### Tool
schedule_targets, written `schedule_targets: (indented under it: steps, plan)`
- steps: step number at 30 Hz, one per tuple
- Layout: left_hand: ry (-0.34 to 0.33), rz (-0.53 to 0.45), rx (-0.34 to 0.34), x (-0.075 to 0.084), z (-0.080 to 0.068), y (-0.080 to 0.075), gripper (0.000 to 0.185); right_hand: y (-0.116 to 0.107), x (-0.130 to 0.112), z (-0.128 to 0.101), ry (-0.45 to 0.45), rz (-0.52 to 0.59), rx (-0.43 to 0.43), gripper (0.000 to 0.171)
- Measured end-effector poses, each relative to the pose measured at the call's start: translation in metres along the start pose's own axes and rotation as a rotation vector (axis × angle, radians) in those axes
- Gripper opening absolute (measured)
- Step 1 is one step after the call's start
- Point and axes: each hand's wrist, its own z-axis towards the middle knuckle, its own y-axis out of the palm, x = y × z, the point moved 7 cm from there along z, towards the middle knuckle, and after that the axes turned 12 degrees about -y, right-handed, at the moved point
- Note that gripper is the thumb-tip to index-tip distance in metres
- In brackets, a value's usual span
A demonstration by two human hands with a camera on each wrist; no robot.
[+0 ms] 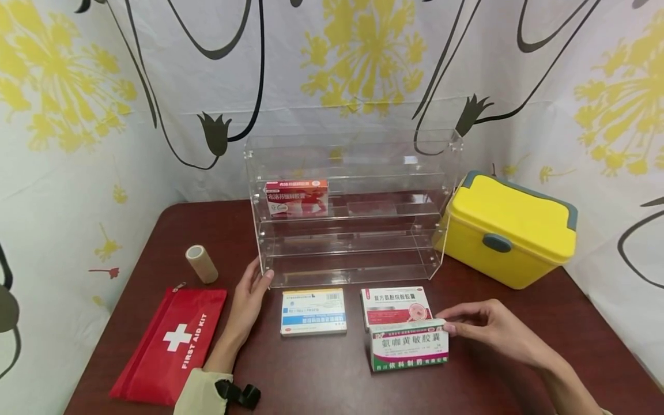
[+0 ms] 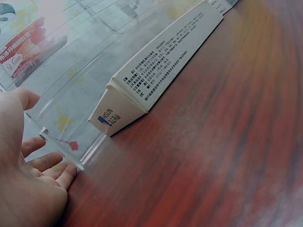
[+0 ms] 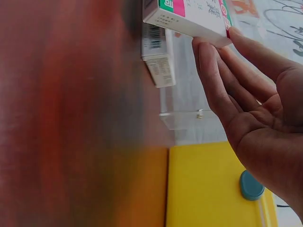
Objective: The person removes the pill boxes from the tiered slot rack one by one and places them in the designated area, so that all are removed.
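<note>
While the dark red table (image 1: 321,380) carries one clear acrylic rack (image 1: 353,230) and one yellow case (image 1: 510,230), I count four medicine boxes: one orange box (image 1: 297,197) on the rack's shelf, one blue-striped box (image 1: 313,311) and one red-and-white box (image 1: 395,304) lying flat before it, and one green-and-white box (image 1: 408,344). My right hand (image 1: 493,328) pinches that green-and-white box at its right end, tilted up off the table just in front of the red-and-white one. My left hand (image 1: 249,300) lies open, fingertips touching the rack's front left corner, with one red first aid pouch (image 1: 171,346) and one tan bandage roll (image 1: 201,263) to its left.
</note>
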Motion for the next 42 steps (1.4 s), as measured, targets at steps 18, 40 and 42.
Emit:
schedule_targets:
  steps: [18,40,42]
  plan:
    - [0.026,-0.010,-0.006,0.004,0.000,0.001,0.055,0.022,0.015,-0.006,0.029,-0.089,-0.053,0.024]
    - [0.009,0.017,0.008,0.002,0.000,0.000,0.058,0.024,0.015,0.000,0.049,-0.241,0.019,0.021]
    - [0.012,0.011,0.010,0.001,0.001,0.000,0.058,0.024,0.015,0.000,0.057,-0.232,0.019,0.021]
